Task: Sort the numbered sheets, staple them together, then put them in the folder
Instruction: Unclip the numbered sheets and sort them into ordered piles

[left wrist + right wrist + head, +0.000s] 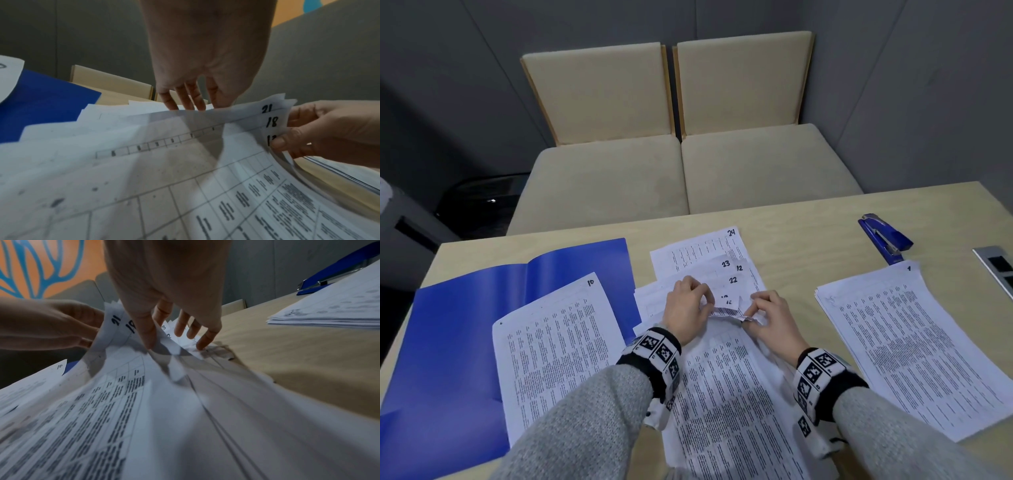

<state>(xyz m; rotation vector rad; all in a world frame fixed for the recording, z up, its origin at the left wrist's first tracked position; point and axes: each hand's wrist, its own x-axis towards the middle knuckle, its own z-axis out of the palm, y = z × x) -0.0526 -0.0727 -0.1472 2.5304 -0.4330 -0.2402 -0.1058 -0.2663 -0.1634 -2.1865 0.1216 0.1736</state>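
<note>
A loose pile of numbered sheets [722, 377] lies at the table's middle, with 24, 23, 12 and 22 fanned out at its far end. Both hands lift the top corners of several sheets. My right hand [754, 310] pinches the corners numbered 21 [267, 108], 18 [272, 121] and one below, thumb on top. My left hand [705, 303] grips the same raised edge from the left, its fingers [180, 100] behind the paper. An open blue folder [458, 335] lies at left with sheet 10 [558, 342] on it. A stack topped by sheet 1 [914, 342] sits at right.
A blue stapler [886, 238] lies at the far right of the table, beyond the sheet 1 stack. A metal socket plate [996, 267] is set in the right edge. Two beige chairs [681, 171] stand behind the table.
</note>
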